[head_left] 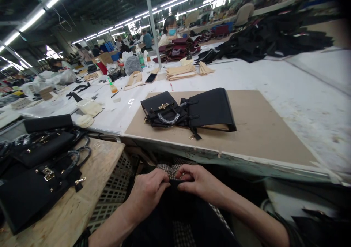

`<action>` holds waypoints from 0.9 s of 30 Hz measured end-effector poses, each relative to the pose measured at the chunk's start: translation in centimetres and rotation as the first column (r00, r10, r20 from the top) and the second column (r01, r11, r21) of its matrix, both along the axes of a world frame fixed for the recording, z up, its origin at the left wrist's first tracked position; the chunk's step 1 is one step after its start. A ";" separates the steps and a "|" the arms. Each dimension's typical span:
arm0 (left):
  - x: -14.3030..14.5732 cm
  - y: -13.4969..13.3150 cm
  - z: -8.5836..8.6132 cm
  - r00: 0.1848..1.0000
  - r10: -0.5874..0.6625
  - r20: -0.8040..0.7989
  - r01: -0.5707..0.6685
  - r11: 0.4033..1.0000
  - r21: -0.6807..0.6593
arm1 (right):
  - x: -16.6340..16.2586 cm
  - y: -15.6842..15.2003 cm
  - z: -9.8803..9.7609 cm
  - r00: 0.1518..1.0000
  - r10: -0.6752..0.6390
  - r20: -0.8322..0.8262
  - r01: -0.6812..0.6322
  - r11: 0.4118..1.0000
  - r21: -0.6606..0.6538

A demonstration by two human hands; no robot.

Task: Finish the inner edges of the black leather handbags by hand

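Down at my lap, my left hand (149, 190) is closed, with thumb and fingertips pinching the upper edge of a black piece of material (177, 199). Opposite it, my right hand (201, 183) is curled and pinches the same edge a short way to the right. The lower part of the piece blends into dark clothing, so its full shape cannot be made out. On the table in front lies a black handbag (210, 108), flap and gold clasp to the left, its handle wrapped in clear plastic. Neither hand touches the bag.
Under the bag is a brown board (263, 130) on the white table (309, 89). Several black handbags (41, 173) crowd a wooden surface (101, 155) at left, above a plastic crate (113, 188). Farther back are beige pieces (179, 71), a phone (151, 78), black material (263, 38) and a masked person.
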State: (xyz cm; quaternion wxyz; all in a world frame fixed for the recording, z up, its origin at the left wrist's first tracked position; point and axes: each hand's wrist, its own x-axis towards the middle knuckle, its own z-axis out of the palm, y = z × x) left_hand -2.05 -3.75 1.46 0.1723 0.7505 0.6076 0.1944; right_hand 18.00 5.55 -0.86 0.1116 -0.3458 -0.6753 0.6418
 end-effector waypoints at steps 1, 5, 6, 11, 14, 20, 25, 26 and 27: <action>0.0 0.0 -0.1 1.000 -0.011 -0.009 0.012 1.000 0.019 | 0.0 0.0 0.0 1.000 -0.008 -0.002 0.008 1.000 0.004; 0.0 -0.1 -0.1 0.998 -0.034 -0.049 0.036 0.998 0.043 | -0.1 -0.2 -0.1 0.999 -0.032 -0.008 0.032 0.999 0.014; 0.0 0.0 0.0 0.998 -0.036 -0.057 0.038 0.999 0.037 | -0.1 -0.3 -0.2 0.999 -0.037 -0.009 0.037 0.999 0.013; 0.3 0.4 0.2 0.997 -0.050 -0.060 0.050 0.999 0.000 | 0.0 -0.5 -0.2 0.998 -0.059 -0.018 0.059 0.998 -0.020; 0.7 0.7 0.4 0.996 -0.077 -0.053 0.076 0.997 -0.011 | 0.0 -0.5 -0.3 0.998 -0.055 -0.016 0.055 0.998 -0.008; 1.2 1.0 0.5 0.992 -0.107 -0.061 0.107 0.994 -0.003 | 0.2 -0.4 -0.2 0.998 -0.065 0.021 0.062 0.991 0.122; 1.3 1.1 0.5 0.990 -0.125 -0.067 0.127 0.992 0.027 | 0.4 -0.7 0.8 0.997 -0.064 0.050 0.049 0.962 0.268; 1.3 1.1 0.5 0.988 -0.137 -0.070 0.140 0.990 0.034 | 0.4 -0.8 1.0 0.996 -0.063 0.057 0.044 0.959 0.281; 1.3 1.0 0.5 0.986 -0.149 -0.073 0.152 0.987 0.044 | 0.4 -0.8 1.1 0.996 -0.062 0.063 0.041 0.956 0.290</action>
